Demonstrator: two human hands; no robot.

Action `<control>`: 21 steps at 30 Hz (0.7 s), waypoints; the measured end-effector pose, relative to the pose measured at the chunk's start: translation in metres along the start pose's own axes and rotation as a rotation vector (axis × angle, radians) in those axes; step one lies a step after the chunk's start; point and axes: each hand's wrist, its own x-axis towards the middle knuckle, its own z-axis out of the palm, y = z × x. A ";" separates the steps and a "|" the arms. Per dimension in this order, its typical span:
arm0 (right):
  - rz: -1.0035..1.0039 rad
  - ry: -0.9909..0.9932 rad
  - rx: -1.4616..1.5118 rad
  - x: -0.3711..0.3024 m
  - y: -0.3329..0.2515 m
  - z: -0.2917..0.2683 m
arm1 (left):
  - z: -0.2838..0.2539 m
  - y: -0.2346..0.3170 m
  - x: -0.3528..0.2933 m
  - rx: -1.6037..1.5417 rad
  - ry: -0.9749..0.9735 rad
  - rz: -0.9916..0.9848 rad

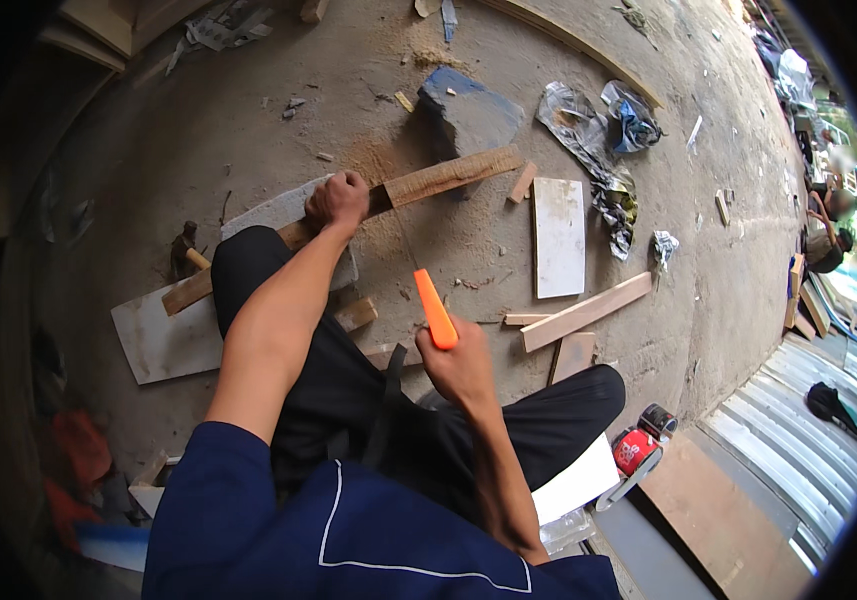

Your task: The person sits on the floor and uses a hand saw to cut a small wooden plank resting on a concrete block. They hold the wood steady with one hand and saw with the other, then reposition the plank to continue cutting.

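Observation:
A long wooden plank (456,174) slants from beside my left knee up to a blue-grey block (473,112), where its far end rests on or against the block. My left hand (339,200) is closed on the plank, near its middle. My right hand (460,362) grips the orange handle of a handsaw (430,305). The thin blade runs away from me and meets the plank's near edge, just right of my left hand. Sawdust lies on the floor around the plank.
Right of the saw lie a white board (559,238), wood offcuts (588,312) and crumpled plastic (613,190). A hammer (191,256) and a white panel (168,335) are at left. Red tape rolls (636,450) sit by my right knee. Another person (826,240) is at far right.

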 end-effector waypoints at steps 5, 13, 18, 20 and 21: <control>-0.016 -0.042 0.057 -0.045 0.019 -0.024 | 0.001 -0.005 -0.002 -0.026 0.004 0.024; -0.118 0.017 -0.068 0.016 0.043 0.010 | -0.009 0.003 -0.007 -0.062 -0.090 0.010; -0.057 -0.001 0.022 -0.021 0.021 -0.003 | 0.009 -0.010 0.005 -0.043 0.030 0.020; -0.018 -0.006 0.048 -0.039 0.026 -0.016 | 0.007 -0.006 0.002 -0.080 -0.028 0.008; -0.066 0.013 0.010 -0.034 0.032 -0.013 | 0.010 -0.008 -0.002 -0.077 -0.004 0.023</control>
